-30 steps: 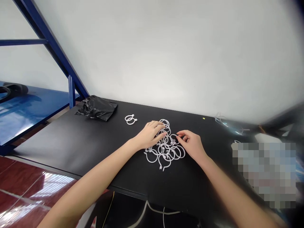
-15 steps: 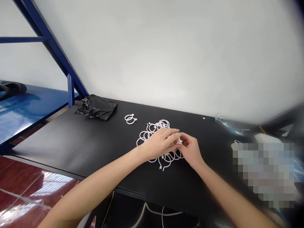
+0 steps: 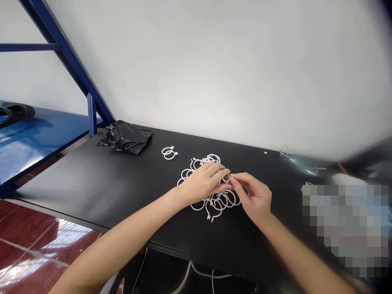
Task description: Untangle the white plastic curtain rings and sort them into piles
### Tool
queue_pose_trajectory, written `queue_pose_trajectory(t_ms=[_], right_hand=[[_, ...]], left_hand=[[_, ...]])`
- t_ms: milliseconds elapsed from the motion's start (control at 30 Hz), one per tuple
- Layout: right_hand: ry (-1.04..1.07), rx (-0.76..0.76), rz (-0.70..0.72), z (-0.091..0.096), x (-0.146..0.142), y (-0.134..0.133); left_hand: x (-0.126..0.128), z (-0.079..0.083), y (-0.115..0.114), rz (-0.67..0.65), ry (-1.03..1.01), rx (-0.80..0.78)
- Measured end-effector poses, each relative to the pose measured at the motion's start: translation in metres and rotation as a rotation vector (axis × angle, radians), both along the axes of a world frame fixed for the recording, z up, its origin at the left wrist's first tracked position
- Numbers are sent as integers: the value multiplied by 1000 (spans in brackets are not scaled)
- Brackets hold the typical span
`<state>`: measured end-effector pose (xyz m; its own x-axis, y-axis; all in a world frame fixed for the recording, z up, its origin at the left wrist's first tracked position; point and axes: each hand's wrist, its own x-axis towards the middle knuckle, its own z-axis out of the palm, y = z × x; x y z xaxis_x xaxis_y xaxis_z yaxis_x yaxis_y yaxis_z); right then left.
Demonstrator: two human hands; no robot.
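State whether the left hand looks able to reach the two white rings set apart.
Likely yes: nothing covers the two rings, and only heaped rings and tabletop separate them from the left hand.

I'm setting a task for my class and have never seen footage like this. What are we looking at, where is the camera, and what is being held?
There is no machine here: these are a person's own bare hands, seen by a camera worn on the head, looking forward and down. On the flat black table lies a loose pile of thin white rings. Farther back, two overlapping white rings lie apart from it, and a crumpled black plastic bag rests near the far left corner. The right hand pinches a small white piece, probably part of a ring. The left hand reaches over the pile, its fingers close to that piece; whether they grip it is unclear.
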<state>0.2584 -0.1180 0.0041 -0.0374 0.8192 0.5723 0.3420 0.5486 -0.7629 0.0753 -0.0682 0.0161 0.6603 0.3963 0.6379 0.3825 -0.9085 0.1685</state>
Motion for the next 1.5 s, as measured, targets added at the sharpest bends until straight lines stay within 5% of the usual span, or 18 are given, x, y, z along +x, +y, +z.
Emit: queue_pose_trajectory(t_ms=[367, 433, 667, 800, 1200, 1333, 1500], right_hand=[[136, -167, 5, 6, -6, -1], [142, -208, -43, 5, -4, 1], [94, -239, -218, 2, 8, 13], [-79, -264, -216, -1, 11, 17], [-299, -226, -105, -11, 12, 22], [-396, -222, -85, -11, 13, 22], [-417, -286, 10, -3, 16, 22]], left_hand=[[-3, 4, 2, -8, 22, -58], [-10, 3, 11, 98, 70, -53], [-65, -4, 60, 770, 250, -162], [-84, -8, 66, 928, 418, -289], [-77, -9, 57, 930, 406, -275], [-60, -9, 51, 724, 209, -236], [-36, -23, 43, 459, 104, -414]])
